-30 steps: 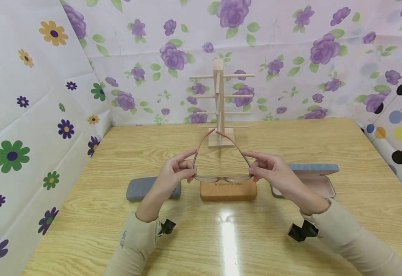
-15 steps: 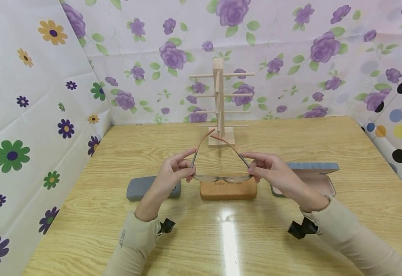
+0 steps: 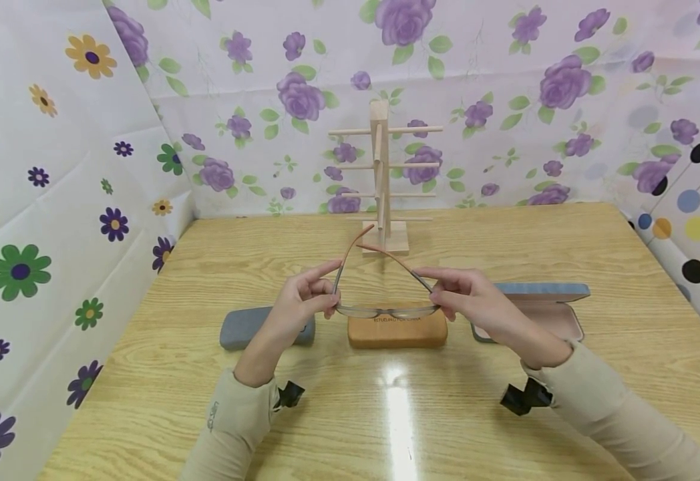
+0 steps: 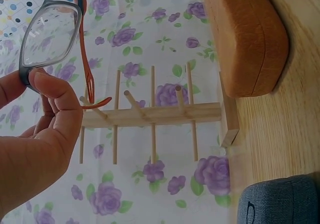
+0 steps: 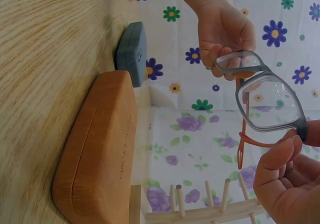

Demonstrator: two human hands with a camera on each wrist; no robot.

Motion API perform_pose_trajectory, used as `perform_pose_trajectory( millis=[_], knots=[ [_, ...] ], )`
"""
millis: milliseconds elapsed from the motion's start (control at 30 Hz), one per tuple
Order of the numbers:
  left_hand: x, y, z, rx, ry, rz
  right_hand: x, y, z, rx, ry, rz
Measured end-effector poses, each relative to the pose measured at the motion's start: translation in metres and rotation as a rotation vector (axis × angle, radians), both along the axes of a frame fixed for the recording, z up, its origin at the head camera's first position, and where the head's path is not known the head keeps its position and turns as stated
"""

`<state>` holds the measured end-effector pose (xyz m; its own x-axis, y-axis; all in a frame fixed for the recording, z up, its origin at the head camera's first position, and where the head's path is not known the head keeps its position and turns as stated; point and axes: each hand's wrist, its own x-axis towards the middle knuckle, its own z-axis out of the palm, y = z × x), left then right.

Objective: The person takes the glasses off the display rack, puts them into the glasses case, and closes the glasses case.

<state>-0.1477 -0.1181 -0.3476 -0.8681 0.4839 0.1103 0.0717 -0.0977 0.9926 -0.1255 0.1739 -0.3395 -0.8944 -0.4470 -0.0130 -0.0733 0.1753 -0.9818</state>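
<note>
A pair of eyeglasses (image 3: 410, 311) with a grey front and orange temple tips is held up above the orange-brown glasses case (image 3: 398, 334). My left hand (image 3: 298, 300) pinches the frame's left corner between thumb and fingers. The other corner sits in the pinch of my right hand (image 3: 470, 300), whose index finger lies along the right temple. Both temples point away from me, and the right one slants inward, its tip near the left one. In the right wrist view, clear lenses (image 5: 270, 104) show in the grey rims, with the far left hand (image 5: 222, 34) holding the other end.
Behind the eyeglasses stands a wooden display rack (image 3: 381, 174) with several pegs. A closed blue-grey case (image 3: 242, 329) lies on the left, partly behind the left hand. On the right an open blue case (image 3: 551, 321) shows its pale lining. Flowered sheets (image 3: 236, 100) cover the walls.
The right temple has swung inward to the left, its tip moving past the left tip's side. My right index finger has shifted slightly left with it; the left hand stays nearly still.
</note>
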Motion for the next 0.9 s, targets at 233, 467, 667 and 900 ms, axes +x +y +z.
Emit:
perform_pose_trajectory(
  millis=[233,467,667,900],
  knots=[
    [0.0023,0.0001,0.0018,0.008,-0.022,-0.004,-0.0002,0.0006,-0.0015,-0.005,-0.009,0.017],
    [0.0036,0.0009,0.0045,0.012,-0.065,0.01,-0.001,0.0016,-0.0035,0.034,-0.026,0.008],
    [0.0032,0.0009,0.0043,0.002,-0.06,0.007,0.0003,0.0011,-0.0033,0.024,-0.012,0.012],
    [0.0017,0.0001,0.0026,-0.02,-0.03,0.021,0.0016,0.0009,-0.0022,0.04,-0.004,0.01]
  ],
)
